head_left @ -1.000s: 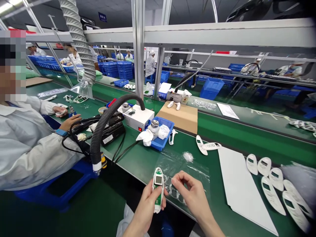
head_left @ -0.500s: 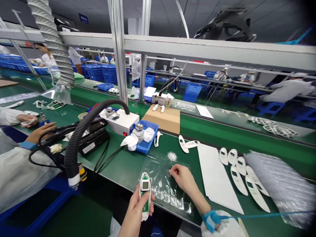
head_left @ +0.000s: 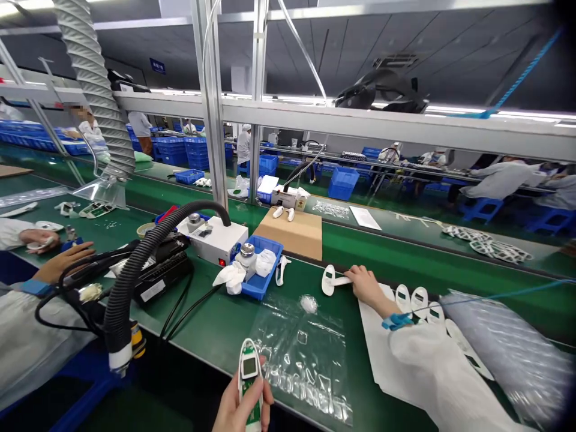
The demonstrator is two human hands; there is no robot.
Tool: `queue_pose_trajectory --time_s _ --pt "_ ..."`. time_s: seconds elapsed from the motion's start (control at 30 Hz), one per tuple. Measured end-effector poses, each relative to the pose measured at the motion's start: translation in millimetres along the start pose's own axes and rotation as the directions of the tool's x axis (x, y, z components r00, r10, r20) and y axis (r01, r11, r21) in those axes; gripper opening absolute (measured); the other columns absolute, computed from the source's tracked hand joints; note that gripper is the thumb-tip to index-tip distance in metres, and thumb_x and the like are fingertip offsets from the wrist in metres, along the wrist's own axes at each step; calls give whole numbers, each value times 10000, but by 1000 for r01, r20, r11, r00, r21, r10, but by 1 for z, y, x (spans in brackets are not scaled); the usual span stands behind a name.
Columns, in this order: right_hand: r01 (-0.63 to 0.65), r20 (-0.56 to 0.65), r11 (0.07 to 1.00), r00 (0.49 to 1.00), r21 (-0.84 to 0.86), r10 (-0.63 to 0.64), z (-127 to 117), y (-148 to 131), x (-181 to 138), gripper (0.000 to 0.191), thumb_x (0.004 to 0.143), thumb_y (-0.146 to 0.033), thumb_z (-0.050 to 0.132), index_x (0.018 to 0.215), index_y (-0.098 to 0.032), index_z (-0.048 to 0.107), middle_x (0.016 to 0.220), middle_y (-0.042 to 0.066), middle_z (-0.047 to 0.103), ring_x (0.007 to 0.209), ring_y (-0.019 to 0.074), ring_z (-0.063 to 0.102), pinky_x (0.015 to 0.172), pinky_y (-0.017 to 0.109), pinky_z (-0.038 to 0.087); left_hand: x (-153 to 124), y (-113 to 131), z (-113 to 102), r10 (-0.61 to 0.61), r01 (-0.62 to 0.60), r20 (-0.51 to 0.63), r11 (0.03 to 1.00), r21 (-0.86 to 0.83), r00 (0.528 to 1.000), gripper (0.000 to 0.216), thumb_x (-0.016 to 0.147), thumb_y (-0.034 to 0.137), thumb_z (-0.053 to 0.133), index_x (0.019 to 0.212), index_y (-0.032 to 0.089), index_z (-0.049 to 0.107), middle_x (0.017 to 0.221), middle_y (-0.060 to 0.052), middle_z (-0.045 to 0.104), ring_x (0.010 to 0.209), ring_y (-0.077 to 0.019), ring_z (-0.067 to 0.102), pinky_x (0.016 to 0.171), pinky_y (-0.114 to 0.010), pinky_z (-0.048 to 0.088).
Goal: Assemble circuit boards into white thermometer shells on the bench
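My left hand (head_left: pixel 245 399) is closed around a white handheld device half (head_left: pixel 250 369), with a green circuit board and a small grey screen facing up. At the back of the bench my right hand (head_left: pixel 368 285) has its fingers curled over the end of a white plastic cover (head_left: pixel 341 280). The far part of that cover is hidden under the fingers. Just left of it lies another white cover (head_left: pixel 328 281) with an oval opening. Between the hands a clear plastic bag (head_left: pixel 310 366) lies flat, with a small clear square piece (head_left: pixel 302 337) on it.
White sheets (head_left: pixel 375 342) lie under my right forearm, with several white covers (head_left: pixel 419 302) and a bubble-wrap bundle (head_left: pixel 504 348) farther right. A blue tray (head_left: pixel 256 291) holds a metal-topped bottle. A black hose (head_left: pixel 119 300) arches on the left, near a co-worker's hands (head_left: pixel 63 261).
My right hand has moved from above the plastic bag, back and right, onto the white cover. A clear square piece now shows on the bag. The view has tilted up; my left hand keeps its device half.
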State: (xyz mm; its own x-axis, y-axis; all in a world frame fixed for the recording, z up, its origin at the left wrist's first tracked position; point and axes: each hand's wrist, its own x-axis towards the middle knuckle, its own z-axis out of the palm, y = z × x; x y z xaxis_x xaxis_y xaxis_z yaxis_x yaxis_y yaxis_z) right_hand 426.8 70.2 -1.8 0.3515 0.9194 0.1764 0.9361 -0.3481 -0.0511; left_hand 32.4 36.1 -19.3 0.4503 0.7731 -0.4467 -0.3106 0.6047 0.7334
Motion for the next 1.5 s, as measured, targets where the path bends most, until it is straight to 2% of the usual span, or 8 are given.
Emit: queue_pose_trajectory --time_s 0.23,0.37,0.43,0.57,0.73,0.9,1.23,1.5 --pt "118 25 948 991 295 -131 -52 -32 -36 304 920 -237 377 1074 -209 637 1025 92 672 873 227 601 756 315 427 7 -1 7 7 -7 -12 999 38 1000 441 560 449 834 801 126 655 579 -1 591 448 -69 474 441 -202 371" --pt "191 331 658 743 729 -582 -89 -106 -85 255 898 -298 481 844 -235 722 768 19 682 706 180 594 671 257 431 8 -11 14 4 -6 9 990 140 1000 457 560 481 819 787 126 642 585 -6 596 478 -91 490 451 -217 398" --pt "155 347 604 696 782 -628 -94 -133 -103 240 878 -272 514 807 -234 739 711 5 672 656 163 573 649 250 421 6 -19 16 6 -10 16 970 242 1000 474 528 467 828 808 128 650 572 5 594 467 -103 494 457 -232 406" --pt "68 317 596 795 800 -517 -67 -145 -115 171 838 -307 582 870 -226 729 751 9 687 654 161 572 600 242 421 1 -29 12 75 -26 -94 900 436 993 327 477 343 836 693 157 676 645 0 633 581 -138 528 549 -251 444" --pt "-51 142 716 988 697 -68 -1 -132 -107 310 908 -366 408 880 -176 650 804 61 659 693 198 589 644 305 444 5 -23 2 103 -35 -131 897 441 986 272 559 365 782 639 133 664 531 3 582 500 -111 460 489 -236 388" --pt "-161 178 832 981 532 76 29 -142 -110 217 873 -334 438 770 -209 581 747 42 634 685 225 585 634 334 410 3 -15 2 132 -61 -158 919 391 979 323 565 423 775 626 139 632 460 23 535 395 -102 442 392 -234 374" --pt "-102 34 718 994 689 108 17 -149 -123 230 922 -369 389 774 -221 484 750 30 578 681 200 541 649 310 401 0 -22 -4 130 -65 -132 910 409 983 298 641 393 715 667 119 599 446 24 539 365 -94 463 370 -208 385" --pt "46 101 688 980 724 -172 -22 -192 -140 263 968 -331 329 764 -220 454 756 10 512 688 168 473 650 283 368 0 -28 2 142 -55 -156 886 460 978 258 633 347 707 674 114 603 454 24 541 358 -94 461 360 -204 387"
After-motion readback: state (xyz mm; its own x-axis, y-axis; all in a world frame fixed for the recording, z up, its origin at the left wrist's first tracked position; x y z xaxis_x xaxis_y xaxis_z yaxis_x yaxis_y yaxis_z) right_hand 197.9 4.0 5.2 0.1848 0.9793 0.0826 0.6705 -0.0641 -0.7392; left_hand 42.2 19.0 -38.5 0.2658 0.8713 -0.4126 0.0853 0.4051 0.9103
